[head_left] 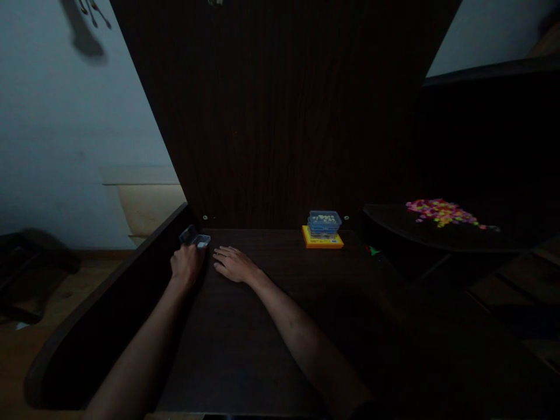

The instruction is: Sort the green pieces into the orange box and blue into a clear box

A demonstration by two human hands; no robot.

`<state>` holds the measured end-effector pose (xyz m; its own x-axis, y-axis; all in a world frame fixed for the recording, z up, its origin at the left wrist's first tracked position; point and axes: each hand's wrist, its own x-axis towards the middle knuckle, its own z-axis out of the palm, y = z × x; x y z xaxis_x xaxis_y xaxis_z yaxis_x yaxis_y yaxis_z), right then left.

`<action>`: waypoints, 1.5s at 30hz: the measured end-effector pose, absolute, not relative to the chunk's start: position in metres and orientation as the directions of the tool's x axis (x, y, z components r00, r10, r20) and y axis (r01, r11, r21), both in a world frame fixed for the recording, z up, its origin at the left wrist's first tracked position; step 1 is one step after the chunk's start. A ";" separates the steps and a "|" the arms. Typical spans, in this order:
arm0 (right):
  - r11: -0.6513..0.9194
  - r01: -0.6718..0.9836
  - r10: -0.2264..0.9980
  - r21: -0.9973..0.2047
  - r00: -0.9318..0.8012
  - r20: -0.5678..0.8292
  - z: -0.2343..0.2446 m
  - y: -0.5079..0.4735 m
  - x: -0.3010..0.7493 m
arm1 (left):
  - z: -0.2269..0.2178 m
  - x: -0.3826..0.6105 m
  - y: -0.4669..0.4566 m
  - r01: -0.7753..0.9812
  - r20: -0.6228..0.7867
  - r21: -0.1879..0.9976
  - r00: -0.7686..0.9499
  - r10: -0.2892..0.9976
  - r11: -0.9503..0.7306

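Note:
At the left end of the dark wooden desk, a small clear plastic box (203,240) stands with its lid (188,234) raised. Right up against its near side is my left hand (184,262), with the fingers curled closed. Whatever those fingers hold, if anything, is hidden behind the hand. My right hand (234,265) lies palm down on the desktop (245,326), just right of the box. Its fingers are stretched out and slightly apart, holding nothing.
Stacked clear boxes (324,220) with small pale pieces sit on a yellow box (310,240) at the back of the desk. A heap of colourful small pieces (441,211) lies on a side shelf (394,220). A raised side board (118,294) edges the desk's left.

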<state>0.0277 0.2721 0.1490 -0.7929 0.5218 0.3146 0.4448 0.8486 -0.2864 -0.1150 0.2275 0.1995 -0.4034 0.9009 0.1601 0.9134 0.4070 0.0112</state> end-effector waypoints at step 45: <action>0.395 0.901 0.751 -0.178 -0.205 0.627 0.206 0.323 0.301 | 0.168 -0.106 0.236 0.950 0.224 0.176 0.217 0.950 -0.258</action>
